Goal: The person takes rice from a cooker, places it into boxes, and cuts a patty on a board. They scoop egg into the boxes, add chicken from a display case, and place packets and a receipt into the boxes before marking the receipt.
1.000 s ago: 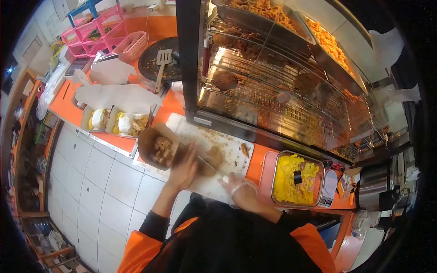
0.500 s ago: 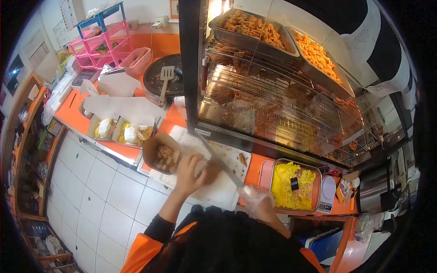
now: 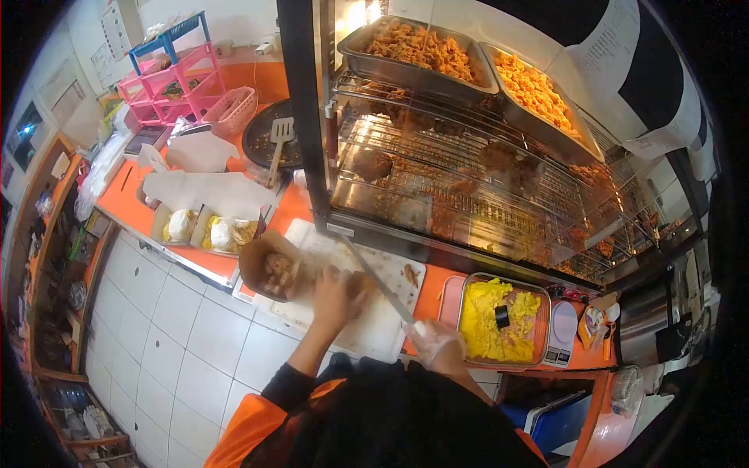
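Observation:
My right hand (image 3: pixel 434 343), in a clear plastic glove, is wrapped round the handle of a long knife (image 3: pixel 378 281). The blade points up and left across the white cutting board (image 3: pixel 374 337). On the board, my bare left hand (image 3: pixel 335 303) has its fingers bent over a brown piece of food (image 3: pixel 360 284), beside the blade and mostly hidden by the fingers. Just left of that hand, a brown paper box (image 3: pixel 251 264) holds chopped browned pieces (image 3: pixel 279 274). Some scraps (image 3: pixel 410 274) lie on the board's right side.
Food boxes (image 3: pixel 226 248) with white-topped portions stand to the left. Behind them are a dark round pan (image 3: pixel 257 136) and slotted spatula (image 3: pixel 281 139). A heated display cabinet (image 3: pixel 374 234) rises beyond the board. A tray of yellow egg (image 3: pixel 480 321) and a scale (image 3: pixel 562 331) sit right.
The camera view has shifted slightly. My left hand is a little farther right against the paper box, over the brown piece near the blade. The knife stays in my right hand.

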A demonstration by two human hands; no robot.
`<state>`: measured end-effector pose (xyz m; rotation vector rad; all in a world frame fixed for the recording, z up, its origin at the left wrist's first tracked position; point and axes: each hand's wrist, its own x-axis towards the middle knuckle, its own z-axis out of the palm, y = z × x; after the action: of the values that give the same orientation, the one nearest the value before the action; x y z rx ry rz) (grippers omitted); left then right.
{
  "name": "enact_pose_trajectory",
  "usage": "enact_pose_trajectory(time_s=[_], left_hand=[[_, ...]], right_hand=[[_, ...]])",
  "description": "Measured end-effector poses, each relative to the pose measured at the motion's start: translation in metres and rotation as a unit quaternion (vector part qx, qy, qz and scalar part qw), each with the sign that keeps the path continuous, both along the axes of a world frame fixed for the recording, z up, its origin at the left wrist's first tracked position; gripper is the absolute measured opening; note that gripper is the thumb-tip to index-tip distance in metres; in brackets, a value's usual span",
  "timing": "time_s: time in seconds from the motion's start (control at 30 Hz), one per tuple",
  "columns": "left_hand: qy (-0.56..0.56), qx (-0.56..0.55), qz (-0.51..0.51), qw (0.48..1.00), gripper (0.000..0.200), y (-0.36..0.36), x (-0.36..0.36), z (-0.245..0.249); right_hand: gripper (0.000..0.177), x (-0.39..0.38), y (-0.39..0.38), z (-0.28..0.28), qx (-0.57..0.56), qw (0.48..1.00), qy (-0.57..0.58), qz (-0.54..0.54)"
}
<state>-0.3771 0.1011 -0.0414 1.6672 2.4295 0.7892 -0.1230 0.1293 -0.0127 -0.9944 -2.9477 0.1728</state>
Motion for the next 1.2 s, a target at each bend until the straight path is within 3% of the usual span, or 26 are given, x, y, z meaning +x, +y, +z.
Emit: enact_pose_trajectory(time_s=[0.1,0.2,0.47,0.67,0.8,0.9,1.0,1.03,1.13,1.2], left_hand=[[-0.065,0.074,0.037,0.994,0.042,-0.006,-0.008,0.004],[-0.041,0.154,-0.070,0.985,0.048,-0.008,-0.023,0.016],[0.003,-0.014,-0.160,0.987,0.066,-0.003,-0.047,-0.008],[-0.005,-0.036,-0.139,0.990,0.072,-0.010,-0.058,-0.022],[-0.013,-0.061,-0.120,0.991,0.071,-0.014,-0.059,-0.024],[-0.021,-0.031,-0.107,0.994,0.068,0.001,-0.056,-0.021],[-0.152,0.008,-0.152,0.977,0.065,0.001,-0.054,-0.004],[-0.174,0.081,-0.159,0.969,0.060,-0.008,-0.047,0.013],[-0.222,0.143,-0.144,0.954,0.055,-0.045,-0.039,0.045],[-0.247,0.200,-0.107,0.942,0.041,-0.070,-0.033,0.041]], right_hand=[[0.034,-0.013,0.009,-0.005,-0.041,0.998,0.024,0.039],[0.036,-0.036,0.012,-0.009,-0.134,0.988,0.065,-0.034],[0.043,-0.058,0.015,-0.024,-0.024,0.999,-0.003,0.034],[0.043,-0.072,0.038,-0.050,-0.126,0.991,0.007,-0.041],[0.043,-0.087,0.032,-0.026,-0.133,0.987,0.008,-0.094],[0.045,-0.085,0.060,-0.072,-0.159,0.986,-0.030,-0.046],[0.046,-0.075,0.073,-0.039,-0.155,0.986,0.005,0.059],[0.047,-0.077,0.077,-0.017,-0.154,0.986,-0.011,0.069],[0.048,-0.087,0.076,0.051,-0.152,0.977,-0.145,-0.046],[0.049,-0.082,0.081,0.072,-0.105,0.982,-0.123,-0.094]])
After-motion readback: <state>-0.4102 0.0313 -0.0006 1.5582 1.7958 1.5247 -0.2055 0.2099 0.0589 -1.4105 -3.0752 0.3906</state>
